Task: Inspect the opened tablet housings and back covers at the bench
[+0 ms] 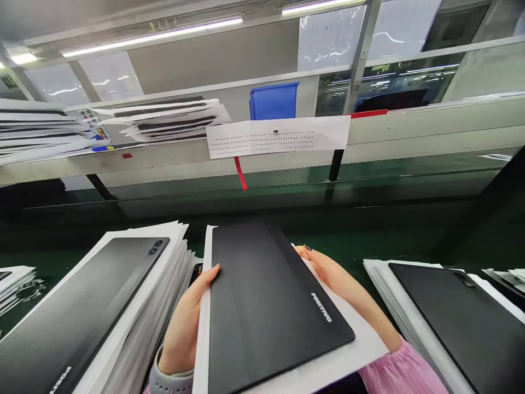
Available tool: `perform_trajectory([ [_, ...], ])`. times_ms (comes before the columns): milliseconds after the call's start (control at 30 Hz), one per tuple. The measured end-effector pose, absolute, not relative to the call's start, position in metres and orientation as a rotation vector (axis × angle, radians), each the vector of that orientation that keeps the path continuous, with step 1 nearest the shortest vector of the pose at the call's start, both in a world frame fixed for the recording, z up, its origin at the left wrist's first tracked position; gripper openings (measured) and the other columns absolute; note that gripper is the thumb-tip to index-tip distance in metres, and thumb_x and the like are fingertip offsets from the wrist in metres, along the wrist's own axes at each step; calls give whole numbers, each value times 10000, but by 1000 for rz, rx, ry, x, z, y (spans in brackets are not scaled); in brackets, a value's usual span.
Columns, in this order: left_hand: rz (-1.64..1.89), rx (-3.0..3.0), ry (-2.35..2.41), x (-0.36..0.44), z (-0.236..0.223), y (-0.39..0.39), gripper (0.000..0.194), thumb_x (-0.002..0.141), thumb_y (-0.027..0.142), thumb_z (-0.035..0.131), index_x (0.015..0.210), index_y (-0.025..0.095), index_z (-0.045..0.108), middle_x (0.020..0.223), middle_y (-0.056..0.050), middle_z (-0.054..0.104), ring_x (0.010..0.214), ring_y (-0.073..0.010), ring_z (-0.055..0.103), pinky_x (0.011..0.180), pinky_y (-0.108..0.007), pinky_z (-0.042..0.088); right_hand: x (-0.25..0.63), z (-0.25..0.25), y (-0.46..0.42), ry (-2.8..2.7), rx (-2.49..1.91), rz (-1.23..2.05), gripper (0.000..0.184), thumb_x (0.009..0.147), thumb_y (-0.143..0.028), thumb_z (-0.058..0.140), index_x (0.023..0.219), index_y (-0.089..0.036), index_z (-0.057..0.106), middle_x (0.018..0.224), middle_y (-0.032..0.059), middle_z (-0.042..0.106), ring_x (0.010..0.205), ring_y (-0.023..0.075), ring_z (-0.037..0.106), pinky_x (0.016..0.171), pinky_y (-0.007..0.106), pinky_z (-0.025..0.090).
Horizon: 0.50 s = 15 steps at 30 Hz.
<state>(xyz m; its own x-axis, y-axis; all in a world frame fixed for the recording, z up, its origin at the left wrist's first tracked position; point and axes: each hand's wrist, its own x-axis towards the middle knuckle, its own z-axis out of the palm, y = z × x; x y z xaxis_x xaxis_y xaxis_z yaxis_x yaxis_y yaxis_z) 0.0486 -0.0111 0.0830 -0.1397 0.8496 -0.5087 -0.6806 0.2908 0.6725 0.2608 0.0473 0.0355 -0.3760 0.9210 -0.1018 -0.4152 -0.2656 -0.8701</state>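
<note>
A black tablet back cover [266,317] with POSITIVO lettering lies on a white sheet [361,350], held up in front of me. My left hand [186,323] grips its left edge, the thumb over the sheet's border and touching the cover, the fingers hidden beneath. At the upper right edge, my right hand [324,268] closes on the sheet and cover, with part of its fingers out of sight. To the left, a grey tablet back cover [94,295] with two camera rings tops a tall stack of white sheets [151,323].
Another dark cover [463,323] rests on a stack at the right. Above the green work surface [336,235] runs a shelf [164,161] with piles of sheets [176,120] and a blue bin [274,102]. A paper strip [279,139] hangs from its front.
</note>
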Motion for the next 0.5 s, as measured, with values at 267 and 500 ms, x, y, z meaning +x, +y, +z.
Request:
perform_trajectory([
  [267,1275,213,1056,42,78,-7,296,960,199,558,1165,56,716,686,-80,804,759,-306,798,820,-434,641,259,40,44,-782,-848,1780,318,886,-363,691,1188,-264,704,976,23,777,783,194,711,679,270,557],
  [500,1193,226,922,31,71,-3,374,973,276,558,1244,51,684,852,-129,827,876,-328,789,915,-456,602,255,39,46,-607,-905,1810,333,906,-264,661,1238,-272,675,991,26,782,738,180,721,652,279,574],
])
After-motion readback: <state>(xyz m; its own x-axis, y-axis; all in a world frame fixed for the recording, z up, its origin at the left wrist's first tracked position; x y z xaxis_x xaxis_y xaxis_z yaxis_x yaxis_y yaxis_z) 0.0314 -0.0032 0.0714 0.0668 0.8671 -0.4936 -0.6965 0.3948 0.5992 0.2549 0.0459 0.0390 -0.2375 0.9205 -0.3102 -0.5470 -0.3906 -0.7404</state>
